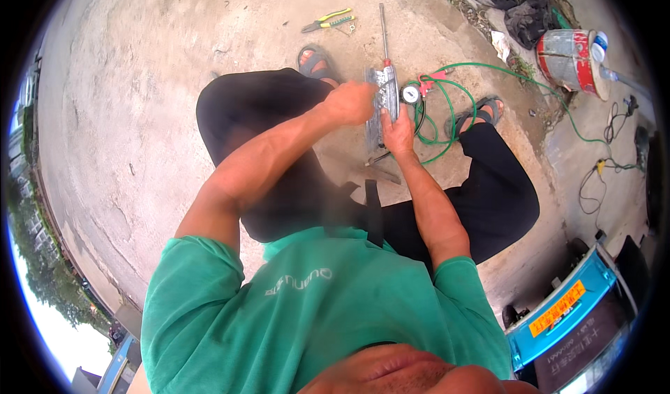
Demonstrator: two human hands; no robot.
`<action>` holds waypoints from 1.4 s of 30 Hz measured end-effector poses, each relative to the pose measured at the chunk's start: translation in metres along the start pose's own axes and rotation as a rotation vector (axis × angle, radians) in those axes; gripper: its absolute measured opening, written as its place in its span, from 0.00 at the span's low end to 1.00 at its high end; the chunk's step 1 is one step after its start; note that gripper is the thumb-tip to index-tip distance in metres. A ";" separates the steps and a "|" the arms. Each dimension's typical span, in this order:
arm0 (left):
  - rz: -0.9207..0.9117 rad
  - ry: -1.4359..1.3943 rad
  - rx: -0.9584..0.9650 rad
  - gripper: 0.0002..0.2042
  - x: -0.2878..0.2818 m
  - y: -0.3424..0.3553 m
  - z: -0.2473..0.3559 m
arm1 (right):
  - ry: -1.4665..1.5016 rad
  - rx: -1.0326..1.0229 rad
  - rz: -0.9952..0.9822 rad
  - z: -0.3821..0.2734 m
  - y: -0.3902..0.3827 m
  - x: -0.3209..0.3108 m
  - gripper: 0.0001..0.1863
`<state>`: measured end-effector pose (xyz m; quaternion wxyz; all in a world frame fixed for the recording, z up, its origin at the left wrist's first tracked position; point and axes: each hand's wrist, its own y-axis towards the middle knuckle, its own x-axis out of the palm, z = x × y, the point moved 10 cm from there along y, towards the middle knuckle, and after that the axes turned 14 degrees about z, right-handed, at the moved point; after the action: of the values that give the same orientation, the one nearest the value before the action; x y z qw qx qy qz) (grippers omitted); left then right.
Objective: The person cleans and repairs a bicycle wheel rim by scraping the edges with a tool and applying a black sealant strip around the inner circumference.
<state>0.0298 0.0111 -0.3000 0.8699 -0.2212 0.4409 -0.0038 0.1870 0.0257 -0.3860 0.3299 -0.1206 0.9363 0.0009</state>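
Your green shirt (328,310) fills the near part of the view, with your black trousers (241,118) beyond it and your knees spread wide. Between your knees, above the concrete ground (160,66), is a grey wheel (382,108), seen almost edge-on. Your left hand (354,103) is curled against its left side; the fingertips are hidden, so whether it grips the wheel or some smaller part cannot be told. Your right hand (399,133) grasps the wheel at its near right edge, thumb raised along the rim.

Just beyond the wheel is a screwdriver (383,38), red handle toward you and long shaft pointing away; contact with the wheel cannot be confirmed. Immediately right of the wheel is a round white-faced gauge (410,94), beside a red air gun (434,80). A green hose (488,66) loops near your right sandal (486,108) and runs off to the right. Yellow-and-green pliers (329,21) lie beyond your left sandal (315,60). At far right, observe a red-and-grey bucket (569,60) near a dark cloth (532,20).
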 end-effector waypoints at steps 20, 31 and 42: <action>0.340 -0.183 -0.104 0.20 -0.011 -0.001 -0.015 | 0.091 0.125 -0.027 -0.009 0.011 0.005 0.19; 0.400 -0.237 0.276 0.22 0.001 -0.056 0.025 | 0.463 0.579 0.136 0.022 0.023 0.018 0.31; 0.350 -0.548 -0.401 0.26 -0.007 0.048 -0.058 | 0.596 0.652 0.093 0.000 0.033 0.027 0.32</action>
<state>-0.0284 0.0340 -0.3434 0.8824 -0.3013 0.2150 0.2906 0.1587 0.0520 -0.4050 0.0660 0.0369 0.9463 -0.3142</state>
